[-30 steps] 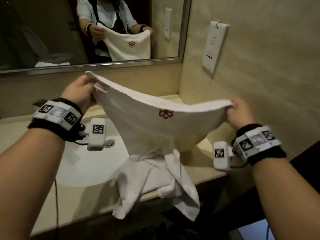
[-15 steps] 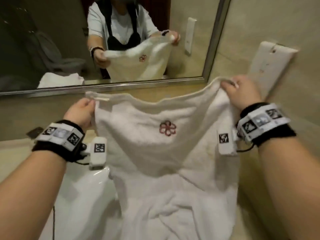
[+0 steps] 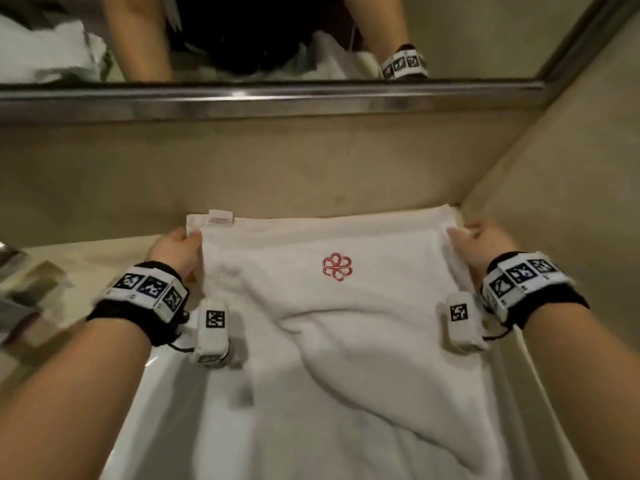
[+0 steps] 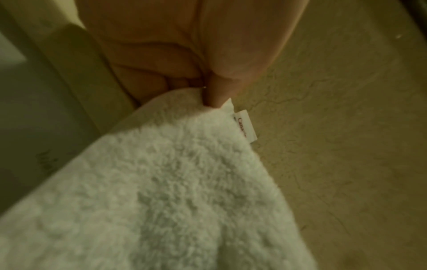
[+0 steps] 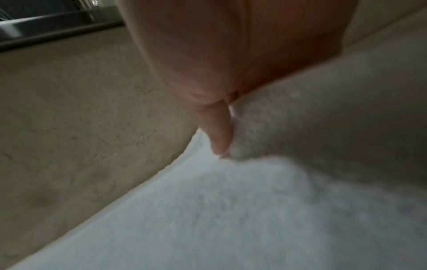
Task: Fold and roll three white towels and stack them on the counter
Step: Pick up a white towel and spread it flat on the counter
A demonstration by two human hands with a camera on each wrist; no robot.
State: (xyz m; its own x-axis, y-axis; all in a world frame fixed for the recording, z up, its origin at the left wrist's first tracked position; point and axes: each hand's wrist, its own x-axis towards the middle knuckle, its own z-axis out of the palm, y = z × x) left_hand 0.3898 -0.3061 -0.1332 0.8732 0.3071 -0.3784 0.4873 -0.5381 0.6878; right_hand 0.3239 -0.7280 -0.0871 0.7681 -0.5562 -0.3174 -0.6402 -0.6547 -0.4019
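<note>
A white towel with a red flower emblem lies spread on the beige counter, its far edge against the back wall. My left hand pinches the far left corner beside a small white label. In the left wrist view my thumb presses into the towel at that label. My right hand pinches the far right corner. In the right wrist view a finger digs into the towel. More white cloth lies under the near part.
A white sink basin lies under the towel's left side. The mirror frame runs along the back wall, and a side wall closes the right. Crumpled white towels show in the mirror at the far left.
The towel, held up in the air by both corners a second ago, has been brought down and laid flat on the counter against the back wall. Both hands still hold its corners.
</note>
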